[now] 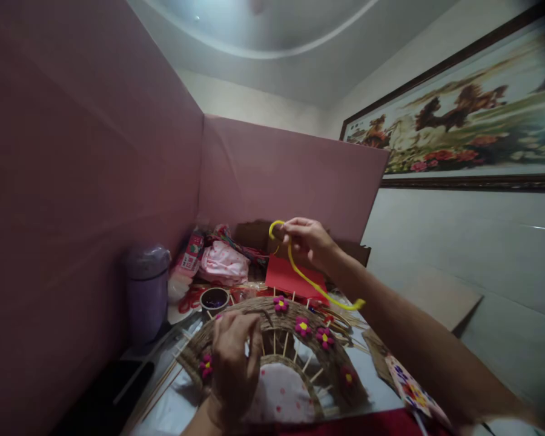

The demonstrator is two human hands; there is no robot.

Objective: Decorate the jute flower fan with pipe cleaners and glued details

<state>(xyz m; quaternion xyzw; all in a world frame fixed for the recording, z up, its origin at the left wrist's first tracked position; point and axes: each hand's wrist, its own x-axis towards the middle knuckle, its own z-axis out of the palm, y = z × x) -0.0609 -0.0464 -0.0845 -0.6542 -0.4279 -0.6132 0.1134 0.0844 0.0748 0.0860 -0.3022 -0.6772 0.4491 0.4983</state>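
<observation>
My right hand is raised above the work with thumb and fingers pinched on a length of yellow yarn. The yarn loops over the fingertips, and its long end hangs down to the right toward my forearm. My left hand is closed over the left part of a brown woven arch; what its fingers grip is hidden. A thin dark curved piece shows beside its fingertips. Purple flowers with yellow centres sit on the arch. Pale sticks run between it and a white spotted half-round panel.
Behind the arch are a small round container with dark contents, a red sheet and bundled pink spotted cloth. A purple lidded cup stands left, near pink partition panels. A flower-patterned piece lies right.
</observation>
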